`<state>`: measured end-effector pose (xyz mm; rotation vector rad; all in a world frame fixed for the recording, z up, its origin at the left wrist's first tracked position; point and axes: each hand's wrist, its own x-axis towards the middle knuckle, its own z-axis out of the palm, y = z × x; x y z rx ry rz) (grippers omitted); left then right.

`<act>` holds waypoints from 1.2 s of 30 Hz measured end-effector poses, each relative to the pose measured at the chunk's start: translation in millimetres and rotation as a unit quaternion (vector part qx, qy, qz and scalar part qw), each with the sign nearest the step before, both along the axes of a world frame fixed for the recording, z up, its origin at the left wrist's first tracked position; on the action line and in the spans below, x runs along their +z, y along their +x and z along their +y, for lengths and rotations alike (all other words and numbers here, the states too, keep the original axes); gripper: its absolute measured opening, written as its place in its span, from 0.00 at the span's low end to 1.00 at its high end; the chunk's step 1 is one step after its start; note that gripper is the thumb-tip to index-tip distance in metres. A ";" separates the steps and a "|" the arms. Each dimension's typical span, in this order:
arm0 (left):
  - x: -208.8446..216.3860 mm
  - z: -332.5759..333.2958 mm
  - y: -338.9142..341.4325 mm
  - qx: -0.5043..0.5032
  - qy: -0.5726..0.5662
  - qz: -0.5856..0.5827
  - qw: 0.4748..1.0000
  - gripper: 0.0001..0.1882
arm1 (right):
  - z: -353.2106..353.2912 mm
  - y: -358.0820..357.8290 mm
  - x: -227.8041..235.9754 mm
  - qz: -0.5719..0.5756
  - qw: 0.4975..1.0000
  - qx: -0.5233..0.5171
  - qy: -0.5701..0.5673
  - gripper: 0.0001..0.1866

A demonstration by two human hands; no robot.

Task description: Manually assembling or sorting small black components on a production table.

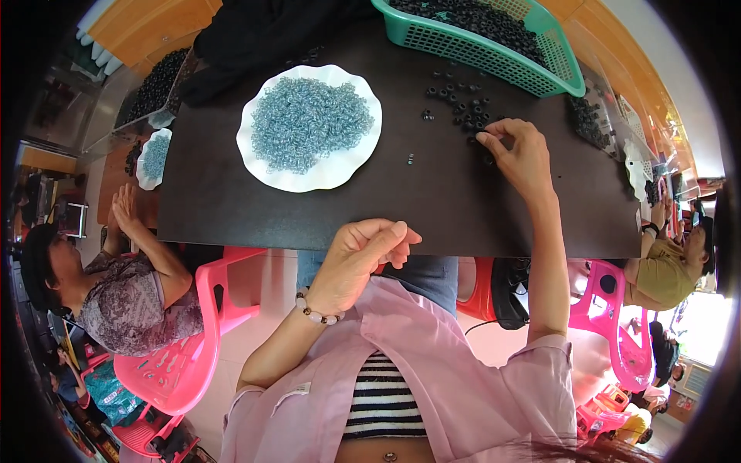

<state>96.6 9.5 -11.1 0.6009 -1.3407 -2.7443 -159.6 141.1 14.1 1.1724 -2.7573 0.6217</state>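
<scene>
My right hand (521,158) reaches over the table with thumb and index finger pinched at the edge of a loose cluster of small black beads (458,105); one dark bead shows at the fingertips. Closer to me, my left hand (367,255) hovers by the table's near edge, fingers curled in and thumb laid over them; whatever the palm may hold is hidden. A white scalloped plate (309,182) heaped with tiny clear bluish rings (309,123) stands left of centre. Two or three clear rings (411,159) lie loose on the dark table (309,224) between plate and right hand.
A green perforated basket (478,58) of black beads stands at the far right, black cloth (270,38) at the far left. Clear bins of black pieces (158,85) flank the table. People sit on pink chairs (181,355) at both sides.
</scene>
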 end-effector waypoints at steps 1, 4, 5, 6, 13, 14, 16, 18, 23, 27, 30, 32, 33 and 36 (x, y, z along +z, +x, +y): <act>0.6 0.4 -0.4 0.002 0.000 -0.001 1.000 0.14 | 2.3 2.5 1.2 -0.028 0.997 0.018 -0.074 0.11; 2.8 1.9 -2.4 0.012 0.004 -0.013 1.000 0.15 | 7.3 25.4 14.7 -0.179 0.963 0.040 -0.199 0.11; 4.3 2.5 -2.9 0.014 0.016 0.002 1.000 0.15 | 8.3 37.4 19.5 -0.297 0.921 0.041 -0.247 0.12; 6.4 3.1 -4.3 0.014 0.029 0.018 0.999 0.15 | 10.1 48.8 21.6 -0.300 0.921 0.042 -0.246 0.12; 15.4 6.1 -14.8 -0.002 0.062 0.035 0.997 0.19 | 7.2 103.3 10.8 -0.372 0.850 0.170 -0.332 0.15; 15.2 6.0 -15.4 -0.004 0.063 0.042 0.997 0.19 | 5.4 106.6 6.5 -0.373 0.844 0.177 -0.343 0.15; 13.3 3.0 -13.9 -0.006 0.064 0.047 0.997 0.19 | -0.2 116.5 3.9 -0.395 0.825 0.171 -0.367 0.14; 9.6 -0.2 -11.7 -0.032 0.086 0.070 0.993 0.19 | -5.3 122.0 0.5 -0.414 0.808 0.185 -0.377 0.13; 6.7 -1.7 -7.8 -0.004 0.152 0.059 0.987 0.16 | -10.3 129.2 1.5 -0.446 0.790 0.186 -0.378 0.12; -5.9 -10.1 -2.7 -0.005 0.161 0.068 0.985 0.15 | -14.8 125.7 12.7 -0.283 0.881 0.228 -0.304 0.13; -2.9 -13.0 -1.4 -0.009 0.151 0.047 0.987 0.14 | -17.8 126.5 17.9 -0.211 0.913 0.229 -0.264 0.14; -7.9 -14.3 -1.8 -0.011 0.167 0.058 0.984 0.14 | -18.8 126.7 18.4 -0.211 0.915 0.243 -0.245 0.12; -9.8 -15.0 -2.0 -0.014 0.182 0.070 0.981 0.14 | -19.7 127.1 18.2 -0.212 0.915 0.242 -0.245 0.12; -10.9 -14.4 -1.2 -0.009 0.212 0.051 0.976 0.14 | -20.9 129.2 16.1 -0.237 0.911 0.228 -0.248 0.12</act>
